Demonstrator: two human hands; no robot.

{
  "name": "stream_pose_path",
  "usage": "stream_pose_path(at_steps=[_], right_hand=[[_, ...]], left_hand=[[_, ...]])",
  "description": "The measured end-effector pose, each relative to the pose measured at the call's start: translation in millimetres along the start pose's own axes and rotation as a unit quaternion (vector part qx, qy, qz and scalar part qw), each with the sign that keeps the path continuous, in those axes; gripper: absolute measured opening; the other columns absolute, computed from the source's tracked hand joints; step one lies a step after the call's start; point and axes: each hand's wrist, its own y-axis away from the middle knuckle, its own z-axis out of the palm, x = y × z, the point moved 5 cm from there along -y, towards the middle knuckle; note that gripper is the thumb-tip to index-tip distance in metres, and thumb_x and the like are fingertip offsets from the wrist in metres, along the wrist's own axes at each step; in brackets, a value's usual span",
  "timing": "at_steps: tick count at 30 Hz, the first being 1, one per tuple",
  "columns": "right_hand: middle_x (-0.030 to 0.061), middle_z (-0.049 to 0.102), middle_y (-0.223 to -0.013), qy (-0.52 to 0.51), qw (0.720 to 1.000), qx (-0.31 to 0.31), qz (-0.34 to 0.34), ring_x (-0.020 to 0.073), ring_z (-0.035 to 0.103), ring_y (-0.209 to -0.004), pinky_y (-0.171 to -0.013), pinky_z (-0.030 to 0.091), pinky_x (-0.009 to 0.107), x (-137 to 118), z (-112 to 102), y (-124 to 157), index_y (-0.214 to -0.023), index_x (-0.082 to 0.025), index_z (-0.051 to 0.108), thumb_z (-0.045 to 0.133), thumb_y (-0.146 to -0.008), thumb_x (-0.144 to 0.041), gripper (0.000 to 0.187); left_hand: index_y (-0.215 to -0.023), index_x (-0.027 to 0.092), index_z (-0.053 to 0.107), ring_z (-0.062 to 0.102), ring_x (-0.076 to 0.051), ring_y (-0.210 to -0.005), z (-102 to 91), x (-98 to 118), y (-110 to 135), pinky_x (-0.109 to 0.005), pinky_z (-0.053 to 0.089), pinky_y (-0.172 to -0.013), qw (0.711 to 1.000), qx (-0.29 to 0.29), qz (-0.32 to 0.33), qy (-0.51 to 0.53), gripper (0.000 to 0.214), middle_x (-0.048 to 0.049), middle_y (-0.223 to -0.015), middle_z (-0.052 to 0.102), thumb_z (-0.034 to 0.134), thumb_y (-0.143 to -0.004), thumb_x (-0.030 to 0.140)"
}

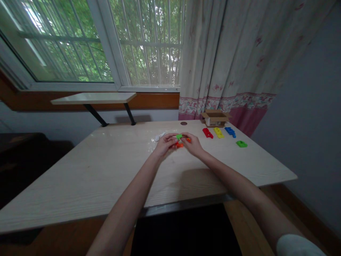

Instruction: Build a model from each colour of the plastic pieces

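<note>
The fingers of the left hand and right hand are closing on a green plastic piece and an orange piece, partly hiding both, near the far edge of the table. A small white thing, too blurred to name, is lying just beside the left hand. A red piece, yellow piece, blue piece, second green piece and cardboard box are sitting toward the far right corner.

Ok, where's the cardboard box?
In the head view, the open cardboard box sits at the far edge of the table, just behind the red block and yellow block.
</note>
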Motion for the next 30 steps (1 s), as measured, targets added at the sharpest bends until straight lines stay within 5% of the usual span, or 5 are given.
stream_pose_path(at_steps=[8, 16, 30], right_hand=[[0.0047, 0.068, -0.08, -0.108, 0.99, 0.046, 0.08, 0.0152, 0.061, -0.073, -0.072, 0.049, 0.03, 8, 4, -2, -0.086, -0.017, 0.066, 0.066, -0.07, -0.036, 0.025], [0.0044, 0.07, -0.081, -0.295, 0.939, 0.013, 0.175, 0.0142, 0.063, -0.071, -0.068, 0.049, 0.028, 6, 11, -4, -0.09, -0.021, 0.069, 0.072, -0.062, -0.047, 0.039], [0.0006, 0.065, -0.066, -0.3, 0.927, 0.073, 0.212, 0.0126, 0.059, -0.063, -0.061, 0.047, 0.026, 4, 8, -1, -0.073, -0.019, 0.064, 0.076, -0.053, -0.043, 0.034]], left_hand=[[-0.08, 0.012, 0.063, 0.047, -0.006, -0.042, -3.9, 3, -2, -0.018, 0.034, -0.041, 0.999, 0.05, 0.007, 0.016, 0.049, 0.0014, -0.056, 0.06, 0.085, -0.041, 0.033], [-0.081, 0.011, 0.064, 0.042, -0.003, -0.038, -8.9, -2, -7, -0.017, 0.024, -0.036, 0.998, 0.049, 0.015, 0.046, 0.047, -0.001, -0.061, 0.061, 0.082, -0.048, 0.037], [-0.081, 0.01, 0.067, 0.04, -0.002, -0.038, -5.6, -1, -4, -0.017, 0.022, -0.036, 0.998, 0.037, 0.006, 0.052, 0.043, -0.0029, -0.06, 0.062, 0.081, -0.051, 0.037]])
